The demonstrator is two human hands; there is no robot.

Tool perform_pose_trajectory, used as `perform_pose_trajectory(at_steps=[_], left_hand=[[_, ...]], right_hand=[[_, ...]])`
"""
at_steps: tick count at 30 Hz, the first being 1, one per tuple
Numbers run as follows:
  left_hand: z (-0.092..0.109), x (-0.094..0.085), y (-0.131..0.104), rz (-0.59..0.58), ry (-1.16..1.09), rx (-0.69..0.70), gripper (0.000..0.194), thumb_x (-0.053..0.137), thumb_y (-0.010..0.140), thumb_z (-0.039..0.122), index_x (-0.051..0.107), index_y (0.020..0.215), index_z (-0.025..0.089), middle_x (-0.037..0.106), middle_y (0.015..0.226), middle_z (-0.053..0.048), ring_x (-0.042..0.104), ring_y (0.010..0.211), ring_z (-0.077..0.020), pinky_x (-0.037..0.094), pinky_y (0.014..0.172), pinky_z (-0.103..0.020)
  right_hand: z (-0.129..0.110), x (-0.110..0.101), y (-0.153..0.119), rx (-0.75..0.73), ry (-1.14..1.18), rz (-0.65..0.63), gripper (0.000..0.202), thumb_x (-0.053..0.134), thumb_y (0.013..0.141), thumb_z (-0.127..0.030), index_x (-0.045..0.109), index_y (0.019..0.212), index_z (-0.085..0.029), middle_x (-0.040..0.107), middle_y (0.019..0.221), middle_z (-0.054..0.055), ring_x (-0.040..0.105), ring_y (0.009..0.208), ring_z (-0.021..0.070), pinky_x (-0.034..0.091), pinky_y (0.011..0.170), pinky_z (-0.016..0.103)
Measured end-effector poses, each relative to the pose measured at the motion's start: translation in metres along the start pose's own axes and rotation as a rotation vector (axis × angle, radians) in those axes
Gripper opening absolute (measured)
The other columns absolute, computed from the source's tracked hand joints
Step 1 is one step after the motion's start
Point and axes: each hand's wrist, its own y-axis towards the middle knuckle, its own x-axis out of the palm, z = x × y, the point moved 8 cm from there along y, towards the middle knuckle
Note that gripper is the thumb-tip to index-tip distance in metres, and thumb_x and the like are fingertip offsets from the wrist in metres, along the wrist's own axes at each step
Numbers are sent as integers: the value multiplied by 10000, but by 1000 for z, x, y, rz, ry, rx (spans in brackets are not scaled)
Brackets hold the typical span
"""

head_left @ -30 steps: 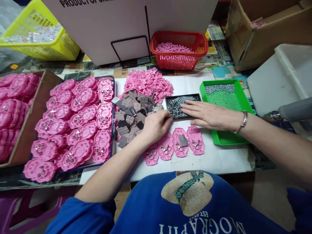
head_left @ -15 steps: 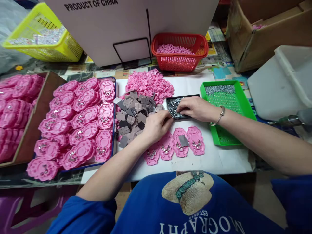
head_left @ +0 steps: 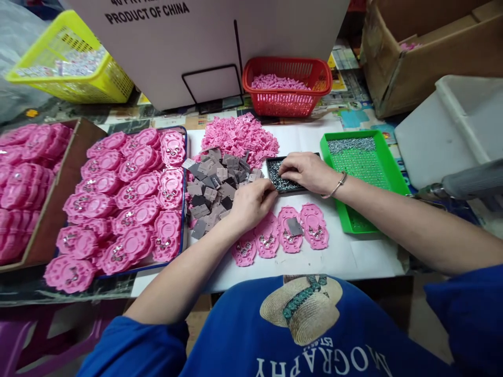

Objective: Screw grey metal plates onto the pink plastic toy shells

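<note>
My right hand (head_left: pixel 305 172) reaches over a shallow black tray (head_left: pixel 290 190) of small metal screws (head_left: pixel 281 178), its bent fingertips pinched together among them. My left hand (head_left: pixel 253 203) is closed at the tray's near left corner, thumb against curled fingers; whatever it holds is hidden. In front of both hands, several pink plastic casings (head_left: pixel 314 225) lie in a row on white board, with silvery bits in them. One carries a grey square plate (head_left: pixel 294 226). Left of my left hand is a heap of grey plates (head_left: pixel 212 183), with a pile of small pink parts (head_left: pixel 239 137) behind it.
At left stand a blue-rimmed tray (head_left: pixel 186 183) of stacked pink casings and a cardboard box (head_left: pixel 58 199) of more. A green tray (head_left: pixel 346 220) of screws lies under my right forearm. A power screwdriver (head_left: pixel 471 183) hangs at right. Red basket (head_left: pixel 291 99) and yellow basket (head_left: pixel 94 89) stand behind.
My right hand has shifted slightly left within the black tray. The power screwdriver has swung further into view at right. My left hand stays nearly still.
</note>
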Motion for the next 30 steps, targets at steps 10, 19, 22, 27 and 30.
perform_pose_trajectory(at_steps=[10,19,22,27,30], left_hand=[[0,1,0,12,28,4,78,591,904,220,609,839,181,670,793,-22,587,702,-156,394,656,-275],[1,-1,0,20,27,9,90,611,895,217,598,813,183,667,776,-14,586,691,-153,379,641,-264],[1,-1,0,11,24,5,94,597,902,213,599,812,185,665,777,-13,581,694,-150,386,650,-263],[1,0,0,6,35,1,102,580,909,229,601,820,186,663,783,-16,580,700,-154,387,654,-272],[1,1,0,8,35,-2,97,581,907,232,600,823,187,659,774,-13,580,699,-152,385,654,-272]], right_hand=[[-6,0,-35,-27,-127,74,514,381,982,-350,577,1351,-52,514,1457,206,440,1404,314,365,1202,540],[-29,28,-34,-59,-180,-74,645,360,1013,-444,405,1500,-24,286,1610,196,218,1534,306,235,1278,520],[-22,31,-35,-50,-216,-105,735,420,983,-540,359,1529,-52,232,1627,195,211,1535,315,240,1270,537],[-5,19,-58,41,-256,-62,795,396,975,-580,364,1511,6,286,1594,257,275,1507,358,286,1250,538],[3,9,-64,98,-249,16,794,399,968,-590,362,1515,-15,299,1583,272,290,1494,389,306,1225,587]])
